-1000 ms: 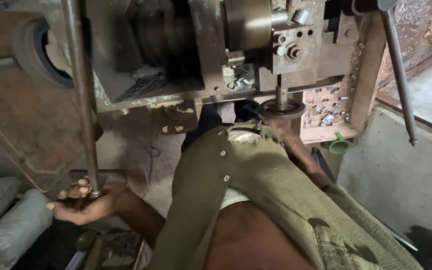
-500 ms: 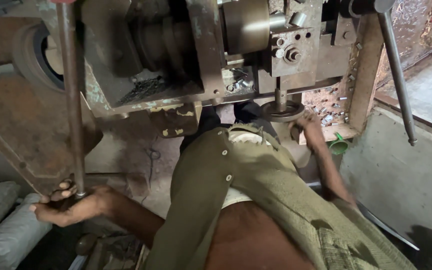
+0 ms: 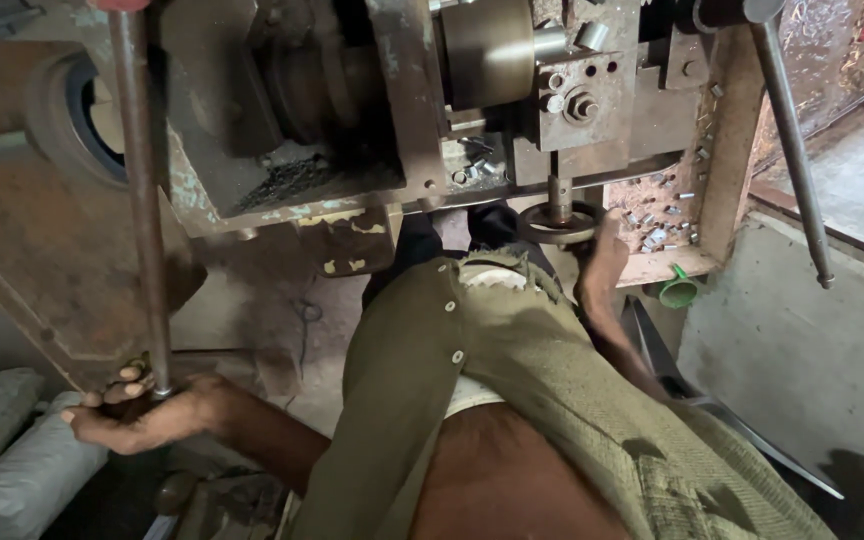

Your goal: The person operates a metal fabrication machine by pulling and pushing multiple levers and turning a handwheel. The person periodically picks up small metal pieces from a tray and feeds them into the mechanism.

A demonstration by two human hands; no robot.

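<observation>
Olive-green cloth fills the near foreground: an open shirt (image 3: 512, 380) with pale buttons, hanging forward over the person's bare middle. Low at the left, the left hand (image 3: 137, 410) is curled round the bottom end of a long, rusty steel lever (image 3: 140, 200); the fingers (image 3: 132, 375) wrap over the bar and press it into the palm, thumb pointing left. That lever rises nearly straight up to the top edge of the view, passing in front of a brown, worn machine casing (image 3: 42, 270). Pale sacks (image 3: 7, 460) lie on the floor just beside the left hand.

Across the body, the right hand (image 3: 607, 250) reaches up to a small dark handwheel (image 3: 557, 222) under the machine; it touches the wheel's right rim, though whether the fingers close around it I cannot tell, since the hand is seen edge-on. Just beside it sits a green funnel-shaped piece (image 3: 679, 290).

Farther off, a grey tool block (image 3: 577, 100) with bolts and a round steel chuck (image 3: 492, 50) stand above the wheel. Small metal pieces litter a wooden tray (image 3: 717, 170) to the right, and a second thin rod (image 3: 792, 150) slants down past it.
</observation>
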